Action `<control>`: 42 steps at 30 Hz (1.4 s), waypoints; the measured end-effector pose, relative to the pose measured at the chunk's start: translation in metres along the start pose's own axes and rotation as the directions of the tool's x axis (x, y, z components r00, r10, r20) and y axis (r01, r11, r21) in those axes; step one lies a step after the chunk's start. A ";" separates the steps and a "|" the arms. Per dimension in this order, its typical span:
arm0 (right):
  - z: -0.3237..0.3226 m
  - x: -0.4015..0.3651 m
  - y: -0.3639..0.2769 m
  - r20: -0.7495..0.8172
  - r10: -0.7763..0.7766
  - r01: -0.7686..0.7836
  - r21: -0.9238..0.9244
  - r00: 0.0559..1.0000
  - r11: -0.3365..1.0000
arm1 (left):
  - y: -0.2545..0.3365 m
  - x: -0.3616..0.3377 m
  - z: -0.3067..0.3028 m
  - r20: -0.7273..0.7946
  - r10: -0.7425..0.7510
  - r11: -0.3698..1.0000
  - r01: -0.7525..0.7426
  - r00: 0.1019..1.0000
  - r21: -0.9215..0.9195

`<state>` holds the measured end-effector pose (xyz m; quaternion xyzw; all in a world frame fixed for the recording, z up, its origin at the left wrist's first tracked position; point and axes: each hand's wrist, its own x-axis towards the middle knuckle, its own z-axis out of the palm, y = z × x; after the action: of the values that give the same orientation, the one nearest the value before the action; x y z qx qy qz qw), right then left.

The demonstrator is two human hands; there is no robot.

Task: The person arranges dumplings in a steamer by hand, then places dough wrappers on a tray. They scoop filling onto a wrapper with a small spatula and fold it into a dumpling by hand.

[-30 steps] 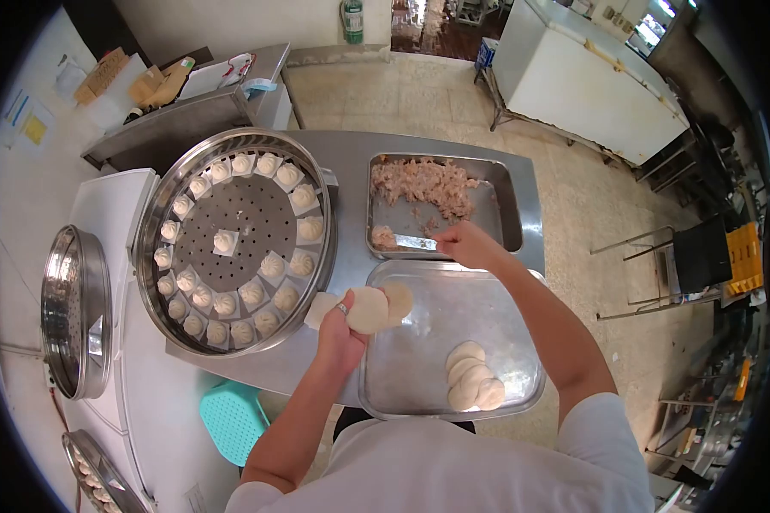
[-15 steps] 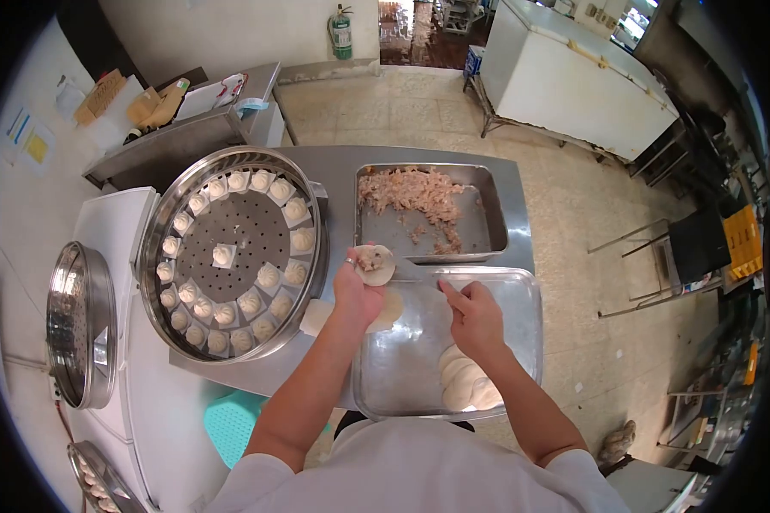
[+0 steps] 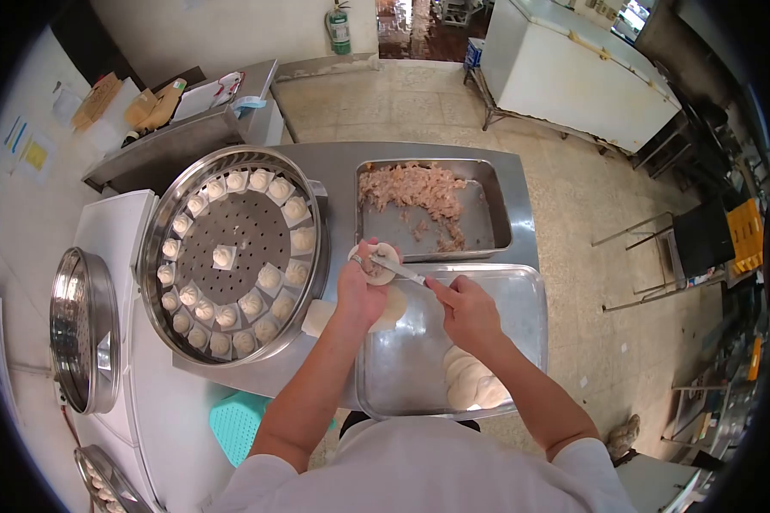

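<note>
My left hand (image 3: 359,291) is cupped, fingers curled round a round dough wrapper (image 3: 390,255) with some meat filling on it. My right hand (image 3: 469,315) grips the handle of a flat metal spatula (image 3: 404,272), whose blade lies against the filling on the wrapper. Beneath my left hand, another dough round (image 3: 395,309) rests at the left edge of a shallow metal tray (image 3: 415,359). Several overlapping dough rounds (image 3: 470,382) lie in that tray, near my right forearm. Beyond my hands stands a deeper pan (image 3: 483,232) holding pinkish minced meat filling (image 3: 415,190).
To the left, a large round steamer (image 3: 320,239) carries several pleated buns (image 3: 250,303) on paper squares. Pale paper (image 3: 316,317) lies between steamer and tray. Another steamer tier (image 3: 104,325) leans further left. A turquoise plastic stool (image 3: 238,425) stands below the table edge.
My right hand has brought the spatula up and left, so its blade now presses on the filling in the wrapper. My left hand stays nearly in place, still cupping the wrapper.
</note>
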<state>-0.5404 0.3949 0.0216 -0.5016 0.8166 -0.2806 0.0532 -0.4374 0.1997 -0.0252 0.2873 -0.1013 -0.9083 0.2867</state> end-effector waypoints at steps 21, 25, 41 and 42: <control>0.012 0.152 0.095 0.477 0.301 -0.125 -0.366 0.826 0.922 | 0.039 -0.017 -0.033 -0.059 0.001 0.964 0.014 0.998 0.265; 0.012 0.159 0.084 0.543 0.258 -0.085 -0.323 0.799 0.943 | 0.039 -0.017 -0.037 -0.022 0.044 0.962 -0.036 0.999 0.269; -0.003 0.126 0.095 0.519 0.082 -0.229 0.226 0.851 0.947 | 0.034 -0.009 -0.042 -0.010 0.009 0.988 -0.008 1.000 0.156; -0.004 0.117 0.090 0.512 0.109 -0.287 0.283 0.852 0.915 | 0.032 -0.007 -0.037 -0.028 -0.003 0.994 0.006 1.000 0.110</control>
<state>-0.6700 0.3276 0.0017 -0.4500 0.7617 -0.2787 0.3736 -0.3964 0.1776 -0.0407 0.3156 -0.1465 -0.8978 0.2698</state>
